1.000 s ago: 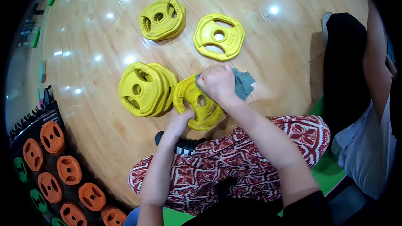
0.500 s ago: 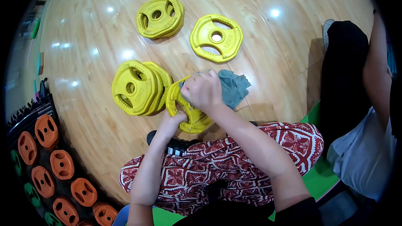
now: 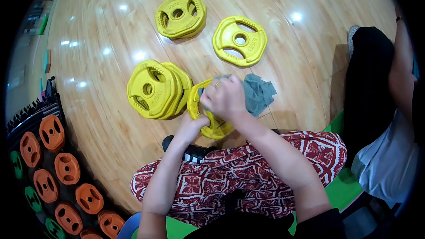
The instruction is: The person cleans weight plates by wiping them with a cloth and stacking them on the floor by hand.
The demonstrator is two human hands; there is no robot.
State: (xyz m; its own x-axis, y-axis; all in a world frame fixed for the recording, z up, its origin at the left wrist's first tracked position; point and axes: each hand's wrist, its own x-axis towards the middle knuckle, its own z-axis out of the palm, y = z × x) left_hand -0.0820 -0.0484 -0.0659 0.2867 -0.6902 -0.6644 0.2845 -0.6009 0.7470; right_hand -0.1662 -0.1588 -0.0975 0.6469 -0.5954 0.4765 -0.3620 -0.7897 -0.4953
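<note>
A yellow weight plate (image 3: 218,129) is tilted up in front of my crossed legs. My left hand (image 3: 193,127) is closed round its left edge, the thumb over the rim of an opening. With closed fingers, my right hand (image 3: 226,98) presses a grey-green cloth (image 3: 258,94) against the upper part of the plate; the cloth's loose end trails to the right. Part of the plate is hidden beneath this hand. Close by on the left lies a stack of yellow weight plates (image 3: 152,90), the top one marked 1.25KG.
Farther out on the wooden floor (image 3: 305,62) are another yellow stack (image 3: 181,15) and a single yellow plate (image 3: 240,41). A rack of orange plates (image 3: 67,168) and green ones stands at the left. Another person's dark-trousered leg (image 3: 369,71) is on the right.
The view has shifted slightly, so the floor plates sit farther right in it. My right hand stays on the cloth at the plate; my left hand keeps its hold.
</note>
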